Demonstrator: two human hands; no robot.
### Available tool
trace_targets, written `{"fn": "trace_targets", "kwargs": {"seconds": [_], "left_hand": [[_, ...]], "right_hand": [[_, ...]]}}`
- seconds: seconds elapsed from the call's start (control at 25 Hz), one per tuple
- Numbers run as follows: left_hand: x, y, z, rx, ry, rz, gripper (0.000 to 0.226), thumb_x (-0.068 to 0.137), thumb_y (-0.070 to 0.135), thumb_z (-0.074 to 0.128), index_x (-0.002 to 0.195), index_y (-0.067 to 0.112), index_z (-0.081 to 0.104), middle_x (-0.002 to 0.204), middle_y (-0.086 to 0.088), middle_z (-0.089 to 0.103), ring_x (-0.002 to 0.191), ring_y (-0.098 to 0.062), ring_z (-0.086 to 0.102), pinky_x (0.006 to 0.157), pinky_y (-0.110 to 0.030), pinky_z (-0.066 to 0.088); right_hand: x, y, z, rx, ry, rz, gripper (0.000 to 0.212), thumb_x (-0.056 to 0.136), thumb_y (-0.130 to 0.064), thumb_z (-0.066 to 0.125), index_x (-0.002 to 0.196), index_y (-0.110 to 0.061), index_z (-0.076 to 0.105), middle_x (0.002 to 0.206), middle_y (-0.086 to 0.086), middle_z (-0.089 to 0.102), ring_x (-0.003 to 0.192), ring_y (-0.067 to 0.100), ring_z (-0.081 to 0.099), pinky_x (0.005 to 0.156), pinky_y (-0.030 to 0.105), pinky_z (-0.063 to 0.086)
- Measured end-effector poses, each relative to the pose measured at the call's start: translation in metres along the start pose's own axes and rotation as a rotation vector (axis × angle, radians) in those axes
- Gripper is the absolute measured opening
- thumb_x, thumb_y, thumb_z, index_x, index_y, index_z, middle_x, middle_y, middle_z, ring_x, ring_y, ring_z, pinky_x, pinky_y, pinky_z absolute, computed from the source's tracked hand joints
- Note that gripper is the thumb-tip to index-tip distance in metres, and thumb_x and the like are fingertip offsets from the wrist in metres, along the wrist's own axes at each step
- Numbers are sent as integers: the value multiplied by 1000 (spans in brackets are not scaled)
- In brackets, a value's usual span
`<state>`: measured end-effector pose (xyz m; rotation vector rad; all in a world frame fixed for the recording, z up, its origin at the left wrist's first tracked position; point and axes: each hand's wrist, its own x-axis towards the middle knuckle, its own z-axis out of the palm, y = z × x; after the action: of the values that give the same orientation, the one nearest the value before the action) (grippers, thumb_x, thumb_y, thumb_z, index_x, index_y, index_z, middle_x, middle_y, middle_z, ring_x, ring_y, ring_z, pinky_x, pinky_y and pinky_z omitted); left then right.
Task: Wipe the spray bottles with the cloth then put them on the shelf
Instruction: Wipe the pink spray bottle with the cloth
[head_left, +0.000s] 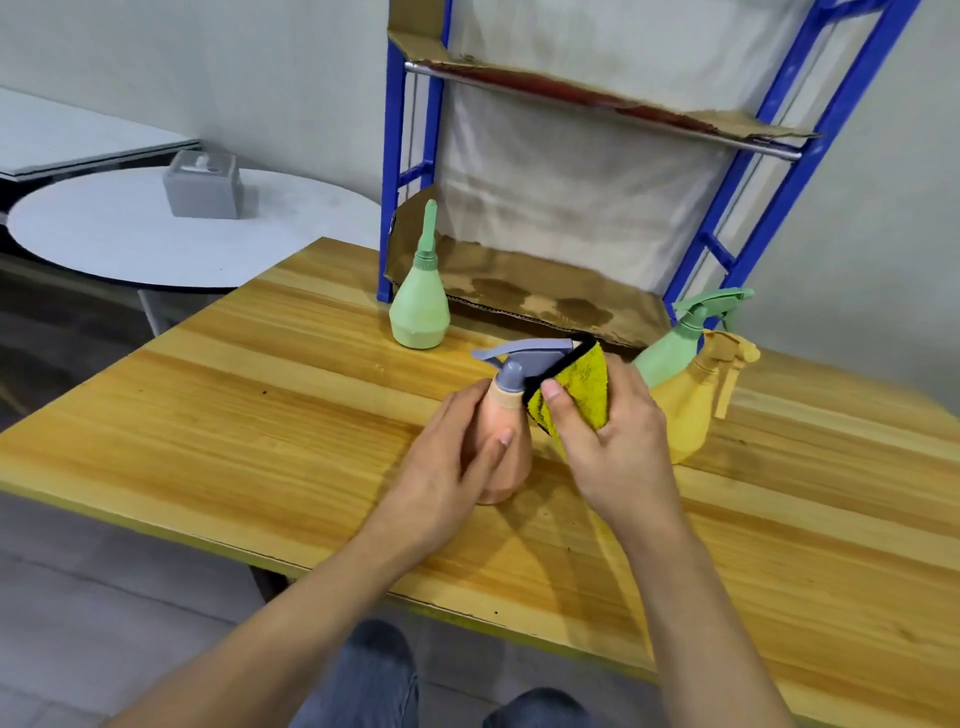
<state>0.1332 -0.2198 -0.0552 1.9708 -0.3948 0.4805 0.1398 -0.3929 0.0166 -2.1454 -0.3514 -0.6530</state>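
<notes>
Peach-pink plastic spray bottle with grey trigger head is standing upright on the light wooden table, long axis vertical, nozzle pointing left. Left hand is wrapping closed around its body. Right hand is pinching a folded yellow black-edged cloth against the back of the trigger head. Green nozzle-topped bottle is standing just before the blue metal cardboard-lined shelf. Green trigger bottle and yellow trigger bottle are sitting right, touching.

We see from one head-worn camera, looking forward and down, close over the surface's near edge, facing the shelf at its far edge.
</notes>
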Motion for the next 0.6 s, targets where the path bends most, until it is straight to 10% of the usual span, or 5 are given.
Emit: {"fn": "trace_targets", "kwargs": {"seconds": [0.6], "left_hand": [[-1,6,0,-13,-29,1,57,101,47,49,150,18,44,140,4,54,123,-5,53,105,-16,40]], "right_hand": [[-20,-20,-8,-693,150,-21,42,91,-45,61,117,-12,57,102,9,60,94,32,61,70,41,52]]}}
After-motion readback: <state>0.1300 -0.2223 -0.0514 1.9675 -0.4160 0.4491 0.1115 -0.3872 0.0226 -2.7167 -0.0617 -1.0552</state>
